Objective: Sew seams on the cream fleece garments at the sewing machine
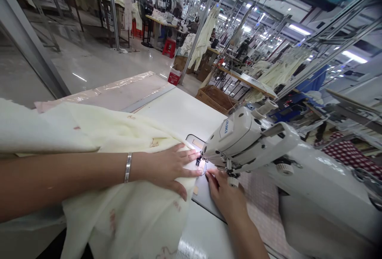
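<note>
A white sewing machine [247, 139] stands on the table, its lit needle area close to my fingertips. Cream fabric [128, 131] with small reddish-brown prints spreads over the left of the table and ends near the presser foot [198, 162]. My left hand [170, 167] lies flat on this fabric with its fingers apart, the fingertips beside the presser foot. Just right of the needle, my right hand [223, 191] has thumb and forefinger brought together by the fabric's edge. What lies between those fingers is too small to make out.
The white tabletop [185, 108] extends behind the machine, with a plastic-covered board [119, 88] at its far left. Checked cloth [259, 199] lies under the machine arm. A cardboard box [216, 98], a red stool [169, 47] and metal poles stand beyond.
</note>
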A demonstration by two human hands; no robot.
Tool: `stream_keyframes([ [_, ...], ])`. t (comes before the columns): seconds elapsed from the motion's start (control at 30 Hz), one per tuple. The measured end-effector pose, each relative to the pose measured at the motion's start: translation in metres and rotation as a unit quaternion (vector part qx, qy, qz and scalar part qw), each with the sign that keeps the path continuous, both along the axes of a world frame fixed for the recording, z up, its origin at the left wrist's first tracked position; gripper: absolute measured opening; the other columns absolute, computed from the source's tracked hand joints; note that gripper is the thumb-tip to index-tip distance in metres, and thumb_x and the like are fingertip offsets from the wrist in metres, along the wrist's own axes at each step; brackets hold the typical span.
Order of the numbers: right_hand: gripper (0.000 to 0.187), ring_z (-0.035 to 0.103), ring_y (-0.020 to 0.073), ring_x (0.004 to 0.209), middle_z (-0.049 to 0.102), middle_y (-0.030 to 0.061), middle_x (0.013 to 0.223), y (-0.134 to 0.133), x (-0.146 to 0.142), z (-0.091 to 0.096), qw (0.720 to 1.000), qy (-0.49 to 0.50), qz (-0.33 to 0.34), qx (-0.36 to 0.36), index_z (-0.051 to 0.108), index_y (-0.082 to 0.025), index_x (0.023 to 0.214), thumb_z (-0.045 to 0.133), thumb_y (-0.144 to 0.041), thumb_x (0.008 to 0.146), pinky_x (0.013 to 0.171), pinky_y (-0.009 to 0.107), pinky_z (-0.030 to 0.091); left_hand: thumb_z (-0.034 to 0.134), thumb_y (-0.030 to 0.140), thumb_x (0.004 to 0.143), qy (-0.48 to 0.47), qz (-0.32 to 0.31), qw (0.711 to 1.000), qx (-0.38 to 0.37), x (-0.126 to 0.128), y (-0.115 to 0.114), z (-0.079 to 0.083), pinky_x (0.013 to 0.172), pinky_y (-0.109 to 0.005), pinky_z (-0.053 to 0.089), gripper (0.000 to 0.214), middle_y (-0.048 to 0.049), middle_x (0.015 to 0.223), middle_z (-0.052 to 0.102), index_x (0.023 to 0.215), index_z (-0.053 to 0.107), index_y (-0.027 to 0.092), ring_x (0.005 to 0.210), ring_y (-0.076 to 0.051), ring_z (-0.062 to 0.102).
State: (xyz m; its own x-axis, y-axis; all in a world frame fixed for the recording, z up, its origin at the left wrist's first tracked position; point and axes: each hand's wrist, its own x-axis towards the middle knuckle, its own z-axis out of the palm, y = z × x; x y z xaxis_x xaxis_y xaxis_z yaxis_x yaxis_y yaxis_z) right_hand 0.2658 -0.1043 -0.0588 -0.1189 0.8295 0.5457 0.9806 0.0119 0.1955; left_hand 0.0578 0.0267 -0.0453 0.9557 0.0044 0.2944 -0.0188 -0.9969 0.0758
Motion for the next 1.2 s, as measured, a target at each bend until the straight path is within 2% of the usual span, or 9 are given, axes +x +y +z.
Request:
stream_keyframes([
  [0.13,0.032,0.044,0.0105,0.042,0.069,-0.0005,0.07,0.0,0.001,-0.002,1.0,0.011,0.0,-0.007,0.067,-0.022,0.082,0.04,-0.032,0.096,0.046,0.027,0.02,0.053,0.063,0.083,-0.016,0.045,0.999,0.008,-0.002,-0.018,0.01,0.099,-0.046,0.031,0.061,-0.018,0.132,0.051,0.127,0.053,0.02,0.123,-0.033,0.044],
  [0.27,0.03,0.05,0.0127,0.046,0.067,0.0001,0.067,-0.003,0.002,0.004,0.999,0.028,0.019,-0.025,0.066,-0.022,0.085,0.04,-0.03,0.096,0.046,0.028,0.021,0.058,0.02,0.087,0.045,0.072,0.995,-0.045,-0.009,-0.042,0.03,0.081,-0.034,0.038,0.005,-0.0041,0.087,0.064,0.086,0.063,0.018,0.083,-0.019,0.056],
  [0.4,0.026,0.059,0.0122,0.057,0.069,0.0005,0.079,-0.007,-0.007,0.015,0.995,0.05,0.075,-0.053,0.065,-0.023,0.094,0.039,-0.025,0.094,0.048,0.025,0.029,0.053,0.004,0.08,0.034,0.075,0.994,-0.073,-0.012,-0.045,0.031,0.077,-0.033,0.038,0.014,-0.0017,0.077,0.06,0.082,0.059,0.017,0.072,-0.017,0.05],
  [0.5,0.026,0.061,0.0112,0.067,0.068,-0.0019,0.082,-0.007,-0.017,0.018,0.987,0.06,0.132,-0.074,0.062,-0.025,0.105,0.038,-0.022,0.094,0.056,0.023,0.036,0.046,0.003,0.083,-0.001,0.085,0.991,-0.107,-0.011,-0.042,0.023,0.074,-0.032,0.04,0.015,-0.0031,0.079,0.06,0.084,0.056,0.015,0.073,-0.017,0.049],
  [0.63,0.023,0.056,0.0119,0.062,0.062,-0.0023,0.069,-0.002,-0.023,0.016,0.984,0.069,0.157,-0.052,0.063,-0.023,0.086,0.04,-0.022,0.092,0.057,0.024,0.035,0.043,0.009,0.09,-0.032,0.086,0.986,-0.139,-0.008,-0.04,0.017,0.081,-0.034,0.042,0.014,-0.0056,0.089,0.062,0.091,0.056,0.013,0.082,-0.019,0.052],
  [0.77,0.02,0.055,0.014,0.064,0.062,0.0014,0.07,-0.007,-0.027,0.023,0.981,0.071,0.176,-0.036,0.063,-0.019,0.082,0.045,-0.017,0.089,0.058,0.026,0.035,0.047,0.012,0.09,-0.025,0.042,0.994,-0.102,-0.009,-0.039,0.016,0.089,-0.037,0.04,0.015,-0.0065,0.106,0.063,0.098,0.059,0.015,0.095,-0.02,0.055],
  [0.97,0.02,0.061,0.02,0.098,0.071,0.004,0.097,-0.04,-0.052,0.024,0.942,0.083,0.319,-0.056,0.066,-0.014,0.096,0.049,-0.021,0.089,0.083,0.033,0.045,0.047,0.012,0.09,-0.026,0.018,0.995,-0.098,-0.011,-0.034,0.015,0.09,-0.035,0.04,0.018,-0.0061,0.11,0.063,0.097,0.062,0.017,0.096,-0.018,0.057],
  [1.13,0.024,0.065,0.0142,0.085,0.072,-0.0007,0.081,-0.048,-0.064,0.012,0.941,0.117,0.319,0.008,0.066,-0.016,0.082,0.045,-0.022,0.092,0.074,0.029,0.047,0.046,0.017,0.092,-0.02,0.021,0.995,-0.098,-0.011,-0.03,0.014,0.093,-0.037,0.038,0.017,-0.0061,0.114,0.062,0.098,0.062,0.018,0.099,-0.018,0.057],
  [1.2,0.023,0.066,0.0144,0.085,0.072,-0.0001,0.081,-0.046,-0.064,0.011,0.941,0.121,0.315,0.002,0.066,-0.015,0.082,0.046,-0.021,0.091,0.073,0.028,0.048,0.047,0.017,0.092,-0.012,0.022,0.995,-0.1,-0.01,-0.027,0.015,0.093,-0.036,0.038,0.016,-0.006,0.115,0.062,0.099,0.062,0.019,0.1,-0.018,0.056],
])
